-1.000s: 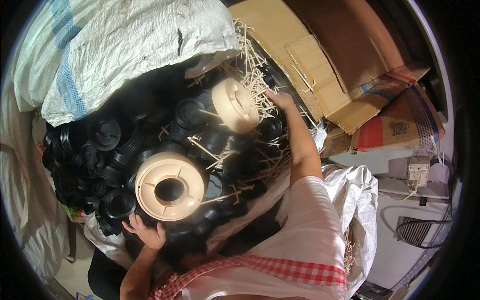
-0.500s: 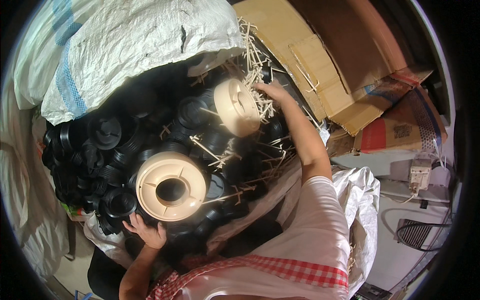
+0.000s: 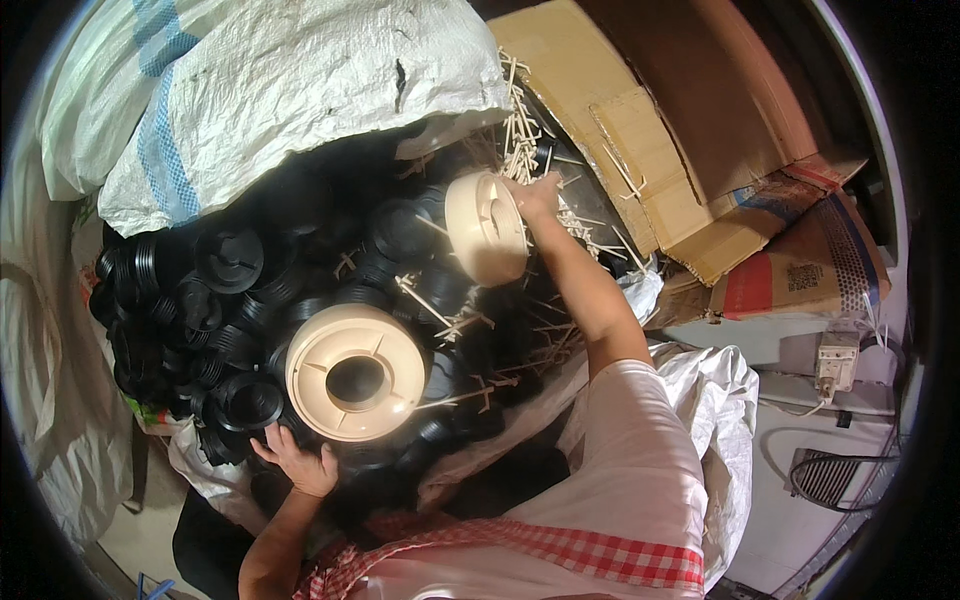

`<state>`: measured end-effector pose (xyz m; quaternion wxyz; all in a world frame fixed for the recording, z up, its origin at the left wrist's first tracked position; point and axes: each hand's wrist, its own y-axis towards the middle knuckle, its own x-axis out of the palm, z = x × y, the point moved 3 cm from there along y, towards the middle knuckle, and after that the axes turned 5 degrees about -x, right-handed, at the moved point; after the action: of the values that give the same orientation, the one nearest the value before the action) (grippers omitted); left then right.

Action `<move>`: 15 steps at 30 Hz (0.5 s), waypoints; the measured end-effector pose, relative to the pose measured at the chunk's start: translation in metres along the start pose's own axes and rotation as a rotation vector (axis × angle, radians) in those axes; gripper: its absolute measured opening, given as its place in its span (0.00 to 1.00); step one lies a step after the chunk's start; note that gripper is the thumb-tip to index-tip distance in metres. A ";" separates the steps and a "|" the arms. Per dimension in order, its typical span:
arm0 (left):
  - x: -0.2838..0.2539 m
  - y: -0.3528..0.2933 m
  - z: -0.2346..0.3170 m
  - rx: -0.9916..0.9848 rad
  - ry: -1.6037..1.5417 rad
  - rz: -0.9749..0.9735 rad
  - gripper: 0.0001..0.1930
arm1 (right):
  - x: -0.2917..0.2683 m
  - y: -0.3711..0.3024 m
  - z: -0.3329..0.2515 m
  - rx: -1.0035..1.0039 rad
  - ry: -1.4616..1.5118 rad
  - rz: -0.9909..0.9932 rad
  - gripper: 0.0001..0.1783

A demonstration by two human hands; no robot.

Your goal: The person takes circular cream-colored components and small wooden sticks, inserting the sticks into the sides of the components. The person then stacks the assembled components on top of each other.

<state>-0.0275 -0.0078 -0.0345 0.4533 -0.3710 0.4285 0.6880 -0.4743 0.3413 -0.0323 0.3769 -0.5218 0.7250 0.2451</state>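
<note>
Presently | cream parts (image 3: 320,385) (image 3: 480,235): two | hands (image 3: 305,467) (image 3: 537,200): two | right touching upper part

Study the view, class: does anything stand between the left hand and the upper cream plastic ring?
Yes. The lower cream plastic ring lies across the straight path from the left hand; beyond it, cream sticks lie on black parts. Between the right hand and the upper cream plastic ring, nothing visible stands.

Cream rings (image 3: 402,368); black pieces (image 3: 229,260) — red-white checked cloth (image 3: 600,543).
</note>
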 end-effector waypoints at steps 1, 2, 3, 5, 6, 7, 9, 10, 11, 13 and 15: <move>0.000 0.001 0.000 0.001 0.000 0.003 0.39 | 0.002 0.006 0.006 0.001 -0.001 0.000 0.63; -0.001 0.001 0.000 0.000 0.006 0.005 0.39 | 0.001 0.004 -0.002 -0.032 -0.033 -0.057 0.65; -0.002 0.000 0.000 -0.002 0.011 0.003 0.39 | 0.001 0.004 -0.008 -0.064 -0.065 -0.113 0.67; 0.000 -0.002 0.001 0.008 0.028 0.016 0.41 | 0.003 0.011 -0.010 -0.030 -0.074 -0.229 0.72; -0.001 -0.001 0.000 0.010 0.030 0.018 0.41 | 0.003 0.011 -0.011 -0.014 -0.104 -0.267 0.74; -0.002 -0.001 -0.001 0.004 0.031 0.016 0.41 | 0.004 0.012 -0.012 0.002 -0.134 -0.305 0.75; 0.000 0.000 0.001 0.011 0.017 0.002 0.41 | 0.006 0.017 0.003 -0.023 -0.169 -0.324 0.77; 0.002 0.001 0.000 -0.001 0.025 0.006 0.40 | 0.007 0.020 0.009 -0.054 -0.201 -0.349 0.79; 0.002 -0.001 -0.001 -0.017 0.033 0.009 0.40 | 0.011 0.016 0.004 0.012 -0.206 -0.362 0.80; 0.002 -0.001 0.000 -0.003 0.031 0.006 0.40 | 0.005 0.012 -0.008 0.081 -0.120 -0.371 0.79; 0.003 -0.002 -0.002 0.012 0.037 0.010 0.40 | -0.001 0.008 -0.019 0.118 -0.026 -0.347 0.76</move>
<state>-0.0262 -0.0085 -0.0387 0.4440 -0.3788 0.4427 0.6808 -0.4873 0.3298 -0.0206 0.4529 -0.6127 0.6323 0.1400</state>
